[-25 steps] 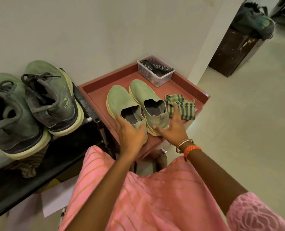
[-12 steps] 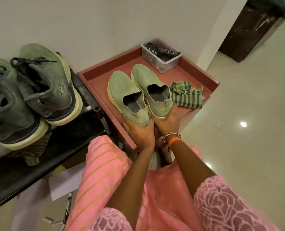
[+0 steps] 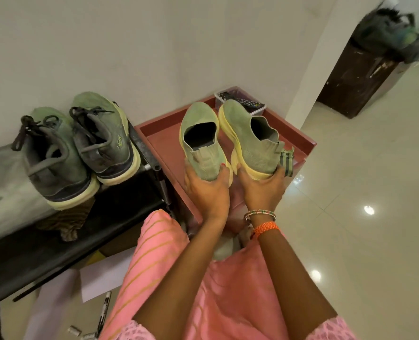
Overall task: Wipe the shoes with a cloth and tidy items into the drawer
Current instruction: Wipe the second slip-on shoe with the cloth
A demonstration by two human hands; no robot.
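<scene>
Head view: the left hand (image 3: 207, 190) grips the heel of the left green slip-on shoe (image 3: 200, 141), fingers curled up round the back of it, thumb on the near side. The right hand (image 3: 261, 187) grips the heel and pale yellow sole of the right green slip-on shoe (image 3: 249, 141), which is tilted so that its sole edge faces left. Both shoes are held toes away from the person, above the red drawer (image 3: 154, 136), side by side and close to touching. The striped green cloth (image 3: 287, 159) shows only as a small corner just behind the right shoe's heel, beside the right fingertips; whether the hand touches it cannot be told. At the far corner of the drawer sits a clear plastic box (image 3: 260, 111) with a remote control (image 3: 249, 103) in it, partly hidden by the shoe toes. To the left, a pair of laced grey-green sneakers (image 3: 78, 148) stands on a dark bench, toes toward the wall, with a brown cloth (image 3: 63, 222) under the nearer one. Bangles and an orange thread (image 3: 265, 228) circle the right wrist. Pink clothing fills the lower foreground
</scene>
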